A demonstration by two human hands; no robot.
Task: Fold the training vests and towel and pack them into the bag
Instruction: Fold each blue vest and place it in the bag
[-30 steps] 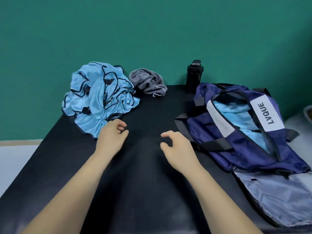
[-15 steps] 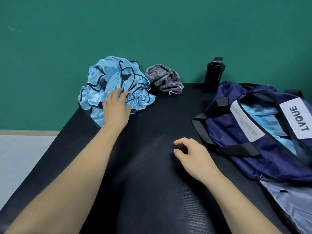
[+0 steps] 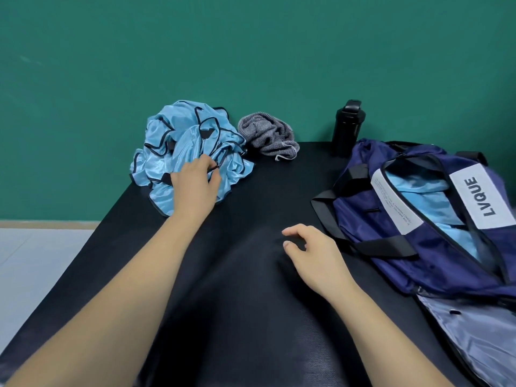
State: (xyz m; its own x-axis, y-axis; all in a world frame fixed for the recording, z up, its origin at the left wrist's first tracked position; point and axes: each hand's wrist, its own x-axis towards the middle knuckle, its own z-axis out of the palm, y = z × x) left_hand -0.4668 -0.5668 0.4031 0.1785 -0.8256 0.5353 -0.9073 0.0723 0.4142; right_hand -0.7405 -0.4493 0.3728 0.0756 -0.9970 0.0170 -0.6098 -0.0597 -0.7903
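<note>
The training vests (image 3: 184, 141) are lying far left on the worktop (image 3: 251, 317); the left hand (image 3: 195, 185) is pinching their trim. The towel (image 3: 268, 132) is lying just right of them. The right hand (image 3: 315, 255), loosely curled, is holding nothing beside the unzipped bag (image 3: 360, 219).

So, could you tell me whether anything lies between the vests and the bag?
Nothing fixed does. The left hand grips the vests; only the right hand sits over the table between them and the open bag. Towel and bottle sit behind that path.
</note>
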